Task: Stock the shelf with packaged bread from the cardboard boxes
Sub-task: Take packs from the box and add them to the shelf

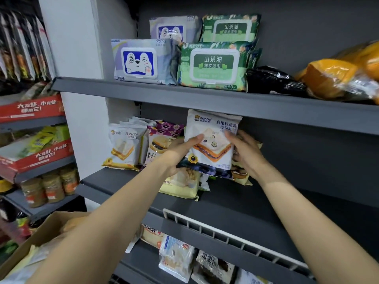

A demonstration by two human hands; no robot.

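Both hands hold one upright bread packet (211, 144) over the middle shelf (266, 193): left hand (180, 154) grips its left edge, right hand (246, 154) its right.

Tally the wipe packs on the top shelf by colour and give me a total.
Blue-and-white wipe packs with the dog face: 2, front and behind.
Green wipe packs: 2, front and behind.
Total: 4 wipe packs in view.
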